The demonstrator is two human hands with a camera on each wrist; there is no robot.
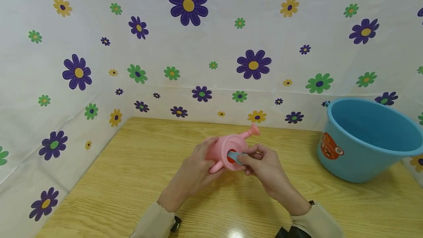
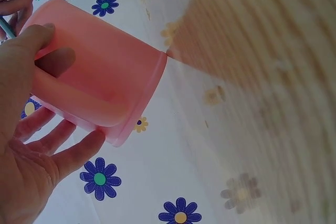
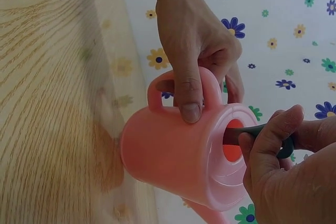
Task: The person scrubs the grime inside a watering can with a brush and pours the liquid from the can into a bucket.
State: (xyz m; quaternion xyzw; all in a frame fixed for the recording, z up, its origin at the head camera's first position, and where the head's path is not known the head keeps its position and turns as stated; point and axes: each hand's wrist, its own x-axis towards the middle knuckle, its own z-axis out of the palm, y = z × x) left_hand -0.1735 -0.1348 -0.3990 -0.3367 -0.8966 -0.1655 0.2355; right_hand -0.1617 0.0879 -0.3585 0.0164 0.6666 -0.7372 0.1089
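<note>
A pink watering can is tilted over the wooden table, its top opening toward me and its spout pointing back right. My left hand grips the can's body at the handle, with the thumb pressed on the side and the fingers round it. Between thumb and fingers, my right hand pinches a slim blue handle, which looks dark in the right wrist view. Its far end goes through the can's round opening and is hidden inside.
A large blue bucket with a red label stands on the table at the right. White cloth with flowers hangs along the back and left of the table.
</note>
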